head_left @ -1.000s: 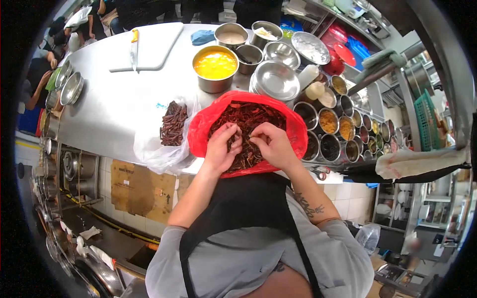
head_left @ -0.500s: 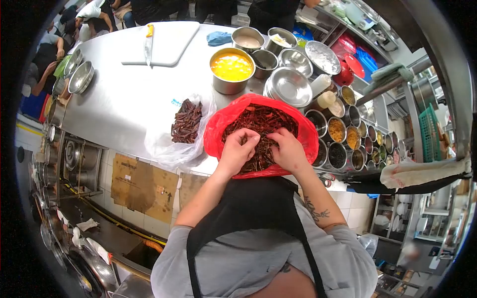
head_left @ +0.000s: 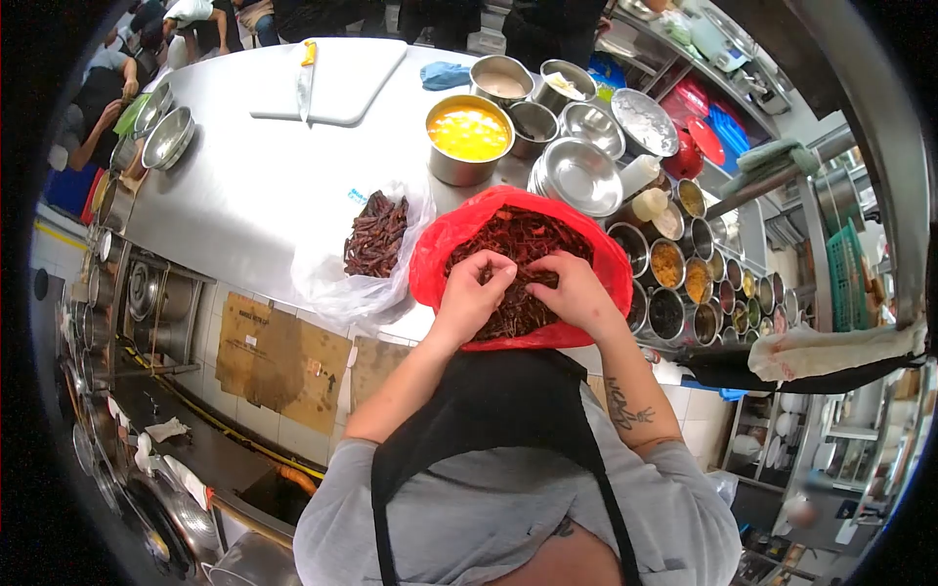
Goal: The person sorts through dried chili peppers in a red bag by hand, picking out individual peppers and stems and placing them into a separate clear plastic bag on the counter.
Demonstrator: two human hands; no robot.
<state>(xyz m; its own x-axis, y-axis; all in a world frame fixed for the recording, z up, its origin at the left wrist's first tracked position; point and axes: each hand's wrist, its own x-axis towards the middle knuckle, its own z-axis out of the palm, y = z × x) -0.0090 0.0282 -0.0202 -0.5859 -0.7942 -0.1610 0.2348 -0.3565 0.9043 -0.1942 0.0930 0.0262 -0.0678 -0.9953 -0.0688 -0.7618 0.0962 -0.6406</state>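
A red plastic bag (head_left: 616, 264) stands open at the table's front edge, full of dark red-brown dried strips (head_left: 523, 230) that look like dried chillies. Over its left half, my left hand (head_left: 477, 293) is closed in a pinch, thumb against fingers. My right hand (head_left: 575, 293) is bent over the right half, its fingers curled and thumb pointing toward the left hand. Whatever lies between the fingertips of each hand is too small to make out. Left of the red bag, a clear plastic bag (head_left: 327, 293) lies spread under a pile of whole dark dried pods (head_left: 377, 234).
Behind the red bag stand a pot of yellow liquid (head_left: 469, 137) and stacked steel bowls (head_left: 580, 176). A knife (head_left: 305, 88) lies on a white cutting board (head_left: 366, 73). Many ingredient tins (head_left: 667, 264) line the right side. Several people are beyond the table.
The whole view has shifted slightly, so table things appear a little further right. Both hands stay over the red bag, with only small finger movements.
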